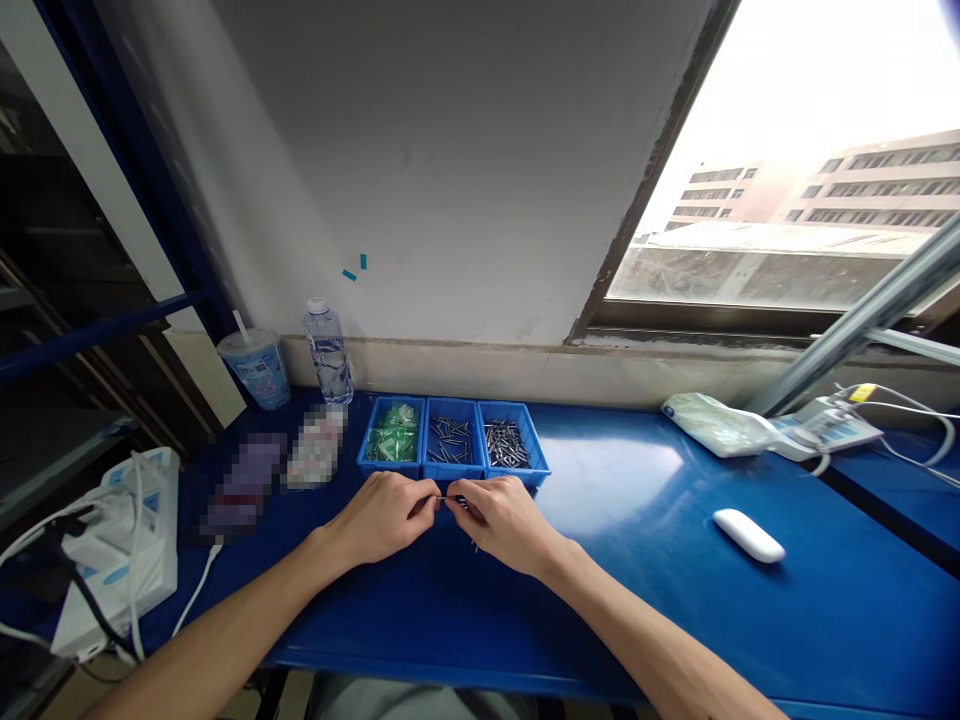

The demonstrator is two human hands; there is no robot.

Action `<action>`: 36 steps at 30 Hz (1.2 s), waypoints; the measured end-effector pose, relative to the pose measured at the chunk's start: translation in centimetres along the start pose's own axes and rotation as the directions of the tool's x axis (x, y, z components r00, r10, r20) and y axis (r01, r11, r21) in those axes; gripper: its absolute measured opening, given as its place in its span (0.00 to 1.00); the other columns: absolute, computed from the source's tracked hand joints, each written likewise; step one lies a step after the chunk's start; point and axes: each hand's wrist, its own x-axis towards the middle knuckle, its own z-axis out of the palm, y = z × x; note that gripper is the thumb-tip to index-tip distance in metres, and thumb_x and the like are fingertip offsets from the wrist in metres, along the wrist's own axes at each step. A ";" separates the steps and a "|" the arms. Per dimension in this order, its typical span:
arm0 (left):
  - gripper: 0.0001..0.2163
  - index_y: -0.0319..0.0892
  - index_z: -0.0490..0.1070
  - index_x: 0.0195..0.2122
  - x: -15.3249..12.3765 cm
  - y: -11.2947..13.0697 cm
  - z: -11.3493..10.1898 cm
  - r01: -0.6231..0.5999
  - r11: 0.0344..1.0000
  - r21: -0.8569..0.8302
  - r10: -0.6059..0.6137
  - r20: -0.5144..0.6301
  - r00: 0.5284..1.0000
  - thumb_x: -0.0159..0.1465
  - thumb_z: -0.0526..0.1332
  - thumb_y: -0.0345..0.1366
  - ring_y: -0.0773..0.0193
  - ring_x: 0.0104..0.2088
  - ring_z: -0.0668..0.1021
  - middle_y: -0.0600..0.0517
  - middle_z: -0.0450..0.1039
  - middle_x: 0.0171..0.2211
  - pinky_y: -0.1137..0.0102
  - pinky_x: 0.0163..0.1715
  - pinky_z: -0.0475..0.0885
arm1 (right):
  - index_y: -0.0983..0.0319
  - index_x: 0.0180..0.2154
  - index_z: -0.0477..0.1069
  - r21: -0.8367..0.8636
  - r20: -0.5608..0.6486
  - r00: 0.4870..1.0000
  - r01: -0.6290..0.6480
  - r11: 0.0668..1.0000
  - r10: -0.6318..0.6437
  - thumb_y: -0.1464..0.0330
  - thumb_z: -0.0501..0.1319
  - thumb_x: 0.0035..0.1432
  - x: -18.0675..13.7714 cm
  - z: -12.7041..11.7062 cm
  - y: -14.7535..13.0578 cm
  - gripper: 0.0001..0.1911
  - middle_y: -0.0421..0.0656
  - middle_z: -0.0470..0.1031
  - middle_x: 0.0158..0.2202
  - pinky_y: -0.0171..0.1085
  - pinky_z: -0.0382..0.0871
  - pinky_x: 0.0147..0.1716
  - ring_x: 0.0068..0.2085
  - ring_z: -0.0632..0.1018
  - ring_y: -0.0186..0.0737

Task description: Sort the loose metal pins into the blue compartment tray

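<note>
My left hand (pixel 390 515) and my right hand (pixel 502 520) meet just in front of three small blue bins, fingers pinched together. Between the fingertips runs a thin metal pin (pixel 444 497), held by both hands. The left bin (pixel 392 435) holds green parts, the middle bin (pixel 451 437) holds thin metal pins, and the right bin (pixel 510 443) holds darker metal pins or screws. All stand on a blue table (pixel 637 560).
A water bottle (pixel 328 352) and a lidded cup with a straw (pixel 256 368) stand at the back left. White power strips with cables (pixel 112 560) lie at the left edge. A white oblong device (pixel 748 535) lies to the right, with more white gear (pixel 757 425) near the window.
</note>
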 end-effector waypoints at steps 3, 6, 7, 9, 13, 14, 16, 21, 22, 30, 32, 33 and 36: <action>0.11 0.43 0.76 0.36 -0.1 0.0 0.1 -0.009 1.000 0.001 0.009 -0.010 1.000 0.72 0.55 0.33 0.66 0.24 0.74 0.56 0.75 0.25 0.70 0.28 0.59 | 0.62 0.43 0.74 0.005 0.010 1.000 0.003 1.000 -0.003 0.70 0.57 0.74 0.0 0.0 0.0 0.07 0.40 0.80 0.27 0.33 0.58 0.26 0.24 0.76 0.34; 0.11 0.43 0.76 0.35 -0.1 0.0 0.0 -0.013 1.000 -0.004 0.013 -0.013 1.000 0.72 0.56 0.33 0.67 0.23 0.73 0.56 0.74 0.24 0.70 0.27 0.58 | 0.61 0.43 0.74 0.005 0.024 1.000 0.006 1.000 -0.006 0.70 0.55 0.76 -0.1 0.0 0.0 0.09 0.40 0.80 0.28 0.33 0.57 0.26 0.25 0.76 0.34; 0.11 0.43 0.76 0.35 -0.1 0.1 0.0 -0.014 1.000 -0.005 0.014 -0.014 1.000 0.72 0.56 0.32 0.67 0.23 0.73 0.56 0.74 0.24 0.71 0.27 0.58 | 0.61 0.43 0.74 0.001 0.026 1.000 0.008 1.000 -0.008 0.70 0.54 0.76 0.0 0.0 0.1 0.10 0.40 0.80 0.28 0.34 0.57 0.26 0.25 0.77 0.35; 0.10 0.43 0.76 0.34 -0.1 0.2 -0.1 -0.016 1.000 -0.009 0.016 -0.014 1.000 0.71 0.56 0.32 0.67 0.23 0.73 0.56 0.74 0.24 0.71 0.28 0.58 | 0.61 0.43 0.73 -0.008 0.036 0.999 0.010 1.000 -0.009 0.71 0.54 0.77 0.0 -0.1 0.1 0.10 0.40 0.80 0.29 0.34 0.56 0.27 0.26 0.77 0.35; 0.10 0.43 0.75 0.33 -0.1 0.3 -0.2 -0.021 1.000 -0.018 0.021 -0.010 1.000 0.71 0.57 0.32 0.68 0.23 0.73 0.56 0.73 0.23 0.71 0.28 0.58 | 0.62 0.41 0.72 -0.027 0.064 0.998 -0.002 1.000 0.003 0.71 0.53 0.77 0.0 0.0 0.3 0.11 0.41 0.80 0.31 0.35 0.55 0.27 0.26 0.76 0.36; 0.10 0.43 0.74 0.32 -0.1 0.2 -0.1 -0.023 1.000 -0.018 0.023 -0.009 1.000 0.71 0.57 0.32 0.68 0.23 0.72 0.56 0.72 0.23 0.72 0.28 0.58 | 0.62 0.41 0.72 -0.029 0.069 0.998 -0.004 1.000 0.006 0.71 0.53 0.77 0.0 0.0 0.3 0.11 0.41 0.80 0.32 0.35 0.55 0.27 0.27 0.76 0.36; 0.11 0.43 0.74 0.32 -0.1 0.2 -0.1 -0.027 0.999 -0.017 0.027 -0.011 1.000 0.71 0.57 0.31 0.68 0.22 0.72 0.57 0.72 0.23 0.72 0.27 0.58 | 0.61 0.42 0.72 -0.027 0.070 0.998 -0.004 1.000 0.006 0.69 0.52 0.78 -0.1 0.1 0.4 0.12 0.41 0.80 0.33 0.35 0.56 0.27 0.27 0.76 0.36; 0.10 0.43 0.73 0.32 -0.1 0.0 0.1 -0.033 0.999 -0.016 0.032 -0.057 0.998 0.71 0.57 0.32 0.68 0.23 0.72 0.57 0.71 0.23 0.71 0.27 0.58 | 0.61 0.47 0.70 -0.015 0.035 0.999 -0.002 1.000 0.003 0.64 0.58 0.76 -0.1 0.1 0.3 0.07 0.42 0.80 0.38 0.35 0.56 0.27 0.29 0.76 0.36; 0.10 0.43 0.74 0.32 -0.2 0.0 0.1 -0.034 0.999 -0.019 0.033 -0.063 0.997 0.71 0.57 0.32 0.68 0.23 0.72 0.57 0.71 0.22 0.71 0.27 0.58 | 0.61 0.46 0.69 -0.021 0.026 1.000 -0.001 1.000 0.002 0.64 0.58 0.77 -0.1 0.0 0.3 0.07 0.42 0.79 0.38 0.35 0.55 0.26 0.28 0.75 0.36; 0.11 0.43 0.76 0.33 -0.2 0.0 0.0 -0.044 0.999 -0.027 0.042 -0.070 0.997 0.71 0.56 0.32 0.68 0.23 0.73 0.57 0.72 0.23 0.71 0.27 0.59 | 0.61 0.38 0.70 -0.060 0.008 0.998 0.059 0.996 -0.059 0.64 0.50 0.80 -0.1 0.0 0.4 0.16 0.41 0.73 0.33 0.35 0.52 0.26 0.27 0.69 0.34; 0.11 0.43 0.76 0.33 -0.1 0.1 0.0 -0.047 0.999 -0.028 0.045 -0.066 0.997 0.71 0.56 0.32 0.68 0.23 0.72 0.56 0.72 0.22 0.71 0.27 0.59 | 0.61 0.38 0.70 -0.061 0.022 0.999 0.051 0.997 -0.049 0.64 0.50 0.80 0.0 0.0 0.3 0.17 0.41 0.73 0.33 0.35 0.53 0.26 0.27 0.70 0.34; 0.11 0.43 0.76 0.33 -0.1 0.1 0.0 -0.047 0.999 -0.027 0.045 -0.064 0.997 0.71 0.56 0.32 0.68 0.23 0.72 0.56 0.72 0.22 0.71 0.27 0.59 | 0.61 0.37 0.71 -0.062 0.029 0.999 0.042 0.997 -0.040 0.64 0.51 0.80 0.0 0.0 0.3 0.17 0.41 0.74 0.32 0.35 0.53 0.27 0.27 0.71 0.34; 0.11 0.43 0.76 0.33 -0.1 0.2 -0.1 -0.049 0.999 -0.022 0.047 -0.061 0.997 0.70 0.56 0.32 0.68 0.22 0.72 0.56 0.71 0.22 0.71 0.27 0.59 | 0.61 0.35 0.71 -0.066 0.042 0.999 0.016 0.998 -0.013 0.63 0.51 0.80 0.1 -0.1 0.2 0.19 0.41 0.75 0.32 0.36 0.54 0.27 0.27 0.72 0.35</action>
